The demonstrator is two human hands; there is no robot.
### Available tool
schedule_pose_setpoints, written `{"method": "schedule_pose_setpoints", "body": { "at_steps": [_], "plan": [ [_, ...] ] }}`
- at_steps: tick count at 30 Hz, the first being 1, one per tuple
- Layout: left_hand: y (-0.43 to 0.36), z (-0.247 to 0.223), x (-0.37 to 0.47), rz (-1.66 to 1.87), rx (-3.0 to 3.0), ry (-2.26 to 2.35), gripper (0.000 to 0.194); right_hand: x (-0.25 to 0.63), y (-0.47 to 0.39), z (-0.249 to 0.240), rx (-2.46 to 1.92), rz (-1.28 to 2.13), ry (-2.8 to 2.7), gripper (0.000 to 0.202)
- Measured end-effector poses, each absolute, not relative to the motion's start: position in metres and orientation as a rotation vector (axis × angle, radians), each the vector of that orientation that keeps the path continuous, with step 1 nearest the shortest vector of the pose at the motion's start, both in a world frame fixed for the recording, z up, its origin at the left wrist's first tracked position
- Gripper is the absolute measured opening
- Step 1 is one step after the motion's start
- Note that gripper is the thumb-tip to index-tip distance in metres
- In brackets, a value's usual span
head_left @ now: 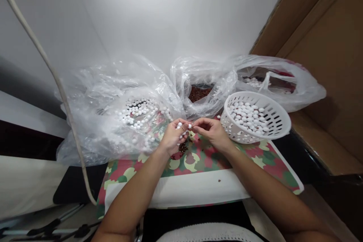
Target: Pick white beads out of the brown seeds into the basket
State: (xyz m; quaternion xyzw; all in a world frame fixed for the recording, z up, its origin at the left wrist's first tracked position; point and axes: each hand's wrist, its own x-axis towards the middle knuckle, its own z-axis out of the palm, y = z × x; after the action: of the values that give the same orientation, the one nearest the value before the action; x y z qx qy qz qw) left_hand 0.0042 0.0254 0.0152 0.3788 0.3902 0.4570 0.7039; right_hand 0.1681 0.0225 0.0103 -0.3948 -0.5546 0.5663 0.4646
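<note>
White balls (179, 124) held in left fingers (183, 126).

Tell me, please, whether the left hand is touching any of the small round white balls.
Touching: the head view shows the left hand curled directly around several small round white balls.

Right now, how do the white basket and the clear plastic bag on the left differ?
The white basket is stiff and keeps its round shape, while the clear plastic bag is limp and crumpled. The basket's white wall is cut with slots; the bag is see-through film. The bag sprawls across a wider area than the basket, which stands on the right. Both hold many small white pieces, roundish in look.
</note>
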Motion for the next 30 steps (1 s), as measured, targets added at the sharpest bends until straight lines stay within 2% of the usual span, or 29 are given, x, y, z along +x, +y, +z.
{"method": "schedule_pose_setpoints", "body": {
  "at_steps": [13,23,30],
  "plan": [
    [0.018,0.016,0.011,1.037,0.887,0.939,0.059,0.164,0.018,0.006,-0.946,1.237,-1.406,0.029],
    [0.022,0.015,0.008,1.006,0.904,0.922,0.060,0.166,0.019,0.010,-0.924,1.296,-1.551,0.036],
    [0.025,0.020,0.006,1.003,0.841,0.864,0.051,0.175,0.027,0.004,-1.056,1.367,-1.411,0.018]
  ]
}}
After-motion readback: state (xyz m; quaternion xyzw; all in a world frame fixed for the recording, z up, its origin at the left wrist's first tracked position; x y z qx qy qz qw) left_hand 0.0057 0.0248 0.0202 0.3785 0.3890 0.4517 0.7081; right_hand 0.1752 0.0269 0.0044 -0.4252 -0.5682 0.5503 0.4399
